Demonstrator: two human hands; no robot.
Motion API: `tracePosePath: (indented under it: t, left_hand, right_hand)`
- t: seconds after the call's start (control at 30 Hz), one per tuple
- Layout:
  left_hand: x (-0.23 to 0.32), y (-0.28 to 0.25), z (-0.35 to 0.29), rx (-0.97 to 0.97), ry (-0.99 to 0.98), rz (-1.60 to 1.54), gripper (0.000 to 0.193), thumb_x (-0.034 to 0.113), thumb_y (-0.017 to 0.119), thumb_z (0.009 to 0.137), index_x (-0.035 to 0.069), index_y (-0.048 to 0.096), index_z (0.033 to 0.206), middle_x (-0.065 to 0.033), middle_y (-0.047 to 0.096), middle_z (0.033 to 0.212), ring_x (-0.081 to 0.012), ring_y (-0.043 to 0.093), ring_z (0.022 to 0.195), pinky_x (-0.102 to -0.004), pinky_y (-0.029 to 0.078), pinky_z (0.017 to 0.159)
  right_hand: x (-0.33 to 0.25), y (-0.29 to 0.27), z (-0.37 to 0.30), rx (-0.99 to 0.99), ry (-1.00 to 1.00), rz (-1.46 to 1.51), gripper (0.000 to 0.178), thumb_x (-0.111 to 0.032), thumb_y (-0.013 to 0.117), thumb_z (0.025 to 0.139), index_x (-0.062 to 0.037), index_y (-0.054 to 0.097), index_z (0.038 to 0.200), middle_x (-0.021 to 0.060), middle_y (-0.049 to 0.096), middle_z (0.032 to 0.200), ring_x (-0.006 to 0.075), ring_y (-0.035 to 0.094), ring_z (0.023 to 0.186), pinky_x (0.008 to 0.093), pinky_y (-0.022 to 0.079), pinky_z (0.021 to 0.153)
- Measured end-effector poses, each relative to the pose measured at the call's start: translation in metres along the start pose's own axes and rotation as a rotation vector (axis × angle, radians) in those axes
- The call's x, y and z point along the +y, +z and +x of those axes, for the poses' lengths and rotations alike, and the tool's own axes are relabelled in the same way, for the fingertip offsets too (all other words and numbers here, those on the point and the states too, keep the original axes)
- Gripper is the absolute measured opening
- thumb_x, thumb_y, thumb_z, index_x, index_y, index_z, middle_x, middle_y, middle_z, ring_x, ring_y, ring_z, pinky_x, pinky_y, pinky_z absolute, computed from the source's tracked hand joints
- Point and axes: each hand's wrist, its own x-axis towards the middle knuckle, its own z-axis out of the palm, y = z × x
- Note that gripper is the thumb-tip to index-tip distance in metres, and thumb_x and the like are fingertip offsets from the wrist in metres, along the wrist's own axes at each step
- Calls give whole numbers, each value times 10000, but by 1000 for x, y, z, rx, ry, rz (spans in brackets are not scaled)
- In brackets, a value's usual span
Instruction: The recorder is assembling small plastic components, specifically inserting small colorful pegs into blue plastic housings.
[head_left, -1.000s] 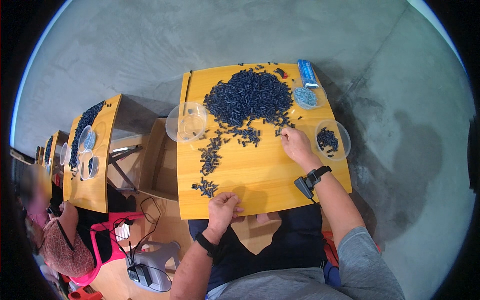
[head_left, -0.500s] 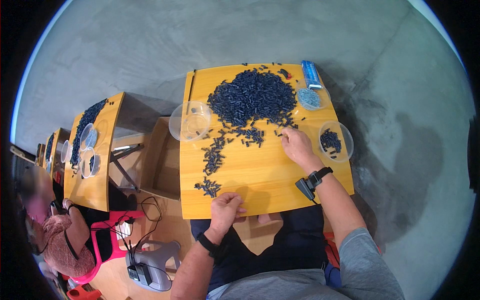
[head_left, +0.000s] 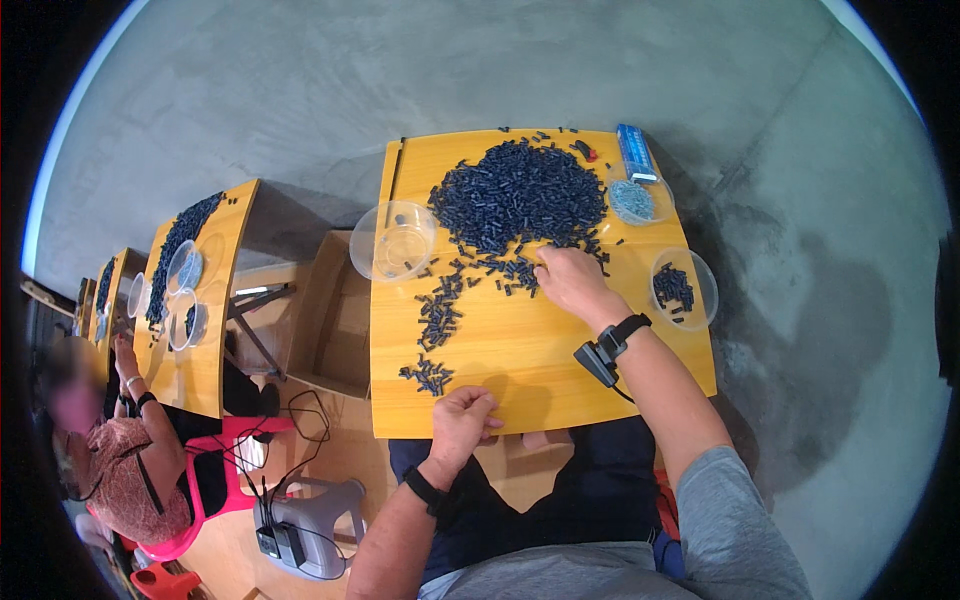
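Note:
A big pile of small dark tube-shaped pieces (head_left: 520, 190) covers the far middle of the yellow table (head_left: 560, 365). From it a loose trail of the same pieces (head_left: 437, 315) runs toward me on the left, ending in a small cluster (head_left: 428, 376). My right hand (head_left: 575, 283) reaches to the near edge of the pile, its fingertips drawn together among the pieces. At the table's front edge my left hand (head_left: 463, 424) is closed, thumb against curled fingers, just right of the small cluster. What either hand pinches is too small to make out.
A clear round tub (head_left: 393, 243) stands at the left edge. Another clear tub (head_left: 712, 292) with dark pieces stands at the right, beyond it a tub of light-blue bits (head_left: 632, 200) and a blue box (head_left: 636, 153). A co-worker (head_left: 135, 470) sits left at another table (head_left: 205, 375).
My right hand has moved left along the near edge of the pile. My left hand stays closed at the front edge. The co-worker's arm has moved up toward their table.

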Motion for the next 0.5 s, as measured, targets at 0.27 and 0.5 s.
tracePosePath:
  t: [0.27,0.5]
  left_hand:
    - [0,-1,0,-24,10,-14,154,105,591,878,-25,628,951,-73,655,823,-139,656,617,-207,468,467]
    - [-2,-2,1,-33,16,33,162,129,571,891,-7,624,963,-60,633,795,-126,647,642,-246,495,452]
  right_hand:
    - [5,13,4,-6,-40,-94,168,-151,597,829,14,621,808,213,632,834,383,620,818,474,494,727]
    - [4,15,-1,-12,-111,-194,138,-15,514,796,37,639,823,232,636,864,379,638,830,461,516,722]
